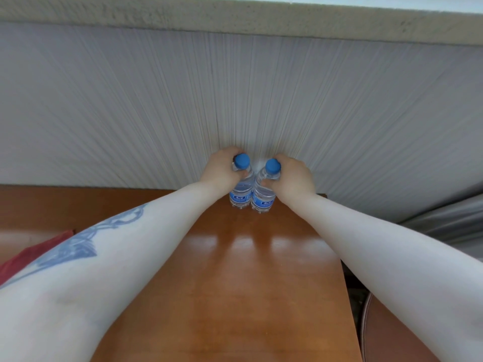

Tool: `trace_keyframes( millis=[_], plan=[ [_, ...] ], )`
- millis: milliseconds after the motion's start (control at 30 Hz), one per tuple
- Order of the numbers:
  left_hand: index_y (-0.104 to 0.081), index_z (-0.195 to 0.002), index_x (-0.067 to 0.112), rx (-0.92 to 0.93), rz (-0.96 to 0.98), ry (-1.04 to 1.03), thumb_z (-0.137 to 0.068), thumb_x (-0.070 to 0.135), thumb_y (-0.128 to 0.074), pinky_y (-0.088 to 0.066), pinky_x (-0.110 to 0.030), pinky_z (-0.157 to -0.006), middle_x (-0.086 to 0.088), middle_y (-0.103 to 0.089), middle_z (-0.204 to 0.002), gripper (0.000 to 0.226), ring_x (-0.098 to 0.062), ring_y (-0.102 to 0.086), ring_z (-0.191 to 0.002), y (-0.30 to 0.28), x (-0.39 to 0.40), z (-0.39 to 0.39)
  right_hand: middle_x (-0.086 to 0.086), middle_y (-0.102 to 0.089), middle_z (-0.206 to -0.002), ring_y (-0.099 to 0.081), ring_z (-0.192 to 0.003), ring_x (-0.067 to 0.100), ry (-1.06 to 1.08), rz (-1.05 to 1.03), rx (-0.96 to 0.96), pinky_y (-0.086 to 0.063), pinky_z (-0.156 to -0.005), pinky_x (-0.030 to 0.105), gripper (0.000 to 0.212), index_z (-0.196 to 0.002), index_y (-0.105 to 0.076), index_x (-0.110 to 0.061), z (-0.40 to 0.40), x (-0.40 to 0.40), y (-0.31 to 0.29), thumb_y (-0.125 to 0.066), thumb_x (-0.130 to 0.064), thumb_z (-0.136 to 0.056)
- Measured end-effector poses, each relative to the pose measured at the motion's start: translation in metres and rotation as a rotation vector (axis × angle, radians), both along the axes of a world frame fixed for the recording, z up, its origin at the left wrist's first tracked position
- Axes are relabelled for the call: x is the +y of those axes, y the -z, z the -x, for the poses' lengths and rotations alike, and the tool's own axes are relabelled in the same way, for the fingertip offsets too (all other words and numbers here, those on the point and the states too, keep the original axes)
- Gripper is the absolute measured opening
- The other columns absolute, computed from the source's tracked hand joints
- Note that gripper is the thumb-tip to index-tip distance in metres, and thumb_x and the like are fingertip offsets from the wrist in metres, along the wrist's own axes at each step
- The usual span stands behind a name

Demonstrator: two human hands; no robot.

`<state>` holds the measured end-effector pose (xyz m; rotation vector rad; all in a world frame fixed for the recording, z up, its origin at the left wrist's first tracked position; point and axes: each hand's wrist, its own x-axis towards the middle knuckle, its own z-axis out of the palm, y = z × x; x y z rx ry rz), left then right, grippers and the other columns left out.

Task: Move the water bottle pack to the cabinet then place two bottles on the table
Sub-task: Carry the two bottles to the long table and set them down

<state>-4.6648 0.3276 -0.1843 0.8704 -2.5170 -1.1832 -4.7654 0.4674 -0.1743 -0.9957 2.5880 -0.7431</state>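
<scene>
Now: left hand point(222, 168), right hand point(294, 178) fingers clamped on bottles point(241, 189); upright, caps up; table point(235, 270)

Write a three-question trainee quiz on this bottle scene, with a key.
1. True or false: each hand grips its own bottle.
2. The caps are: A red, B blue, C white?
3. Fill in: the bottles stand at the table's ___ edge, by the wall.

Key:
1. True: left hand on left bottle, right hand on right bottle.
2. B.
3. Far; both upright, side by side on the wooden table.
</scene>
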Motion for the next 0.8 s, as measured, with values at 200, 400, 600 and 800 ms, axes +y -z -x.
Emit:
trace_keyframes(
  millis=[200,400,600,800],
  plan=[
    [-0.061,-0.125,0.010,0.009,0.004,-0.003,-0.083,0.011,-0.074,-0.036,-0.024,-0.087,-0.007,-0.063,-0.126,0.043,-0.017,-0.055,-0.110,0.001,0.002,-0.002,0.009,-0.064,-0.101,-0.057,-0.084,0.023,0.090,0.055,0.002,-0.036,-0.065,0.029,0.041,-0.110,-0.059,-0.009,-0.006,0.000,0.004,-0.076,-0.030,-0.079],
    [-0.060,-0.127,0.009,0.044,0.002,-0.080,-0.083,0.014,-0.074,-0.037,-0.025,-0.087,-0.008,-0.063,-0.126,0.047,-0.023,-0.058,-0.114,0.005,0.010,-0.004,0.011,-0.064,-0.102,-0.056,-0.083,0.024,0.024,-0.015,0.018,-0.034,-0.064,0.028,0.041,-0.109,-0.058,-0.009,-0.002,-0.004,0.002,-0.076,-0.029,-0.078],
    [-0.059,-0.128,0.009,0.028,0.000,-0.061,-0.082,0.017,-0.076,-0.038,-0.026,-0.090,-0.009,-0.063,-0.127,0.050,-0.025,-0.058,-0.116,0.004,0.007,-0.006,0.012,-0.055,-0.121,-0.059,-0.101,0.030,-0.025,-0.070,-0.003,-0.039,-0.070,0.030,0.054,-0.126,-0.050,-0.011,0.002,-0.005,0.001,-0.073,-0.031,-0.082],
    [-0.063,-0.123,0.013,-0.058,0.039,-0.010,-0.070,0.029,-0.086,-0.050,-0.035,-0.090,-0.005,-0.067,-0.119,0.060,-0.022,-0.062,-0.107,-0.004,-0.005,-0.009,0.012,-0.061,-0.118,-0.059,-0.103,0.030,0.038,-0.065,-0.084,-0.042,-0.071,0.031,0.056,-0.127,-0.047,-0.009,0.001,-0.005,0.004,-0.073,-0.030,-0.081]
  ],
)
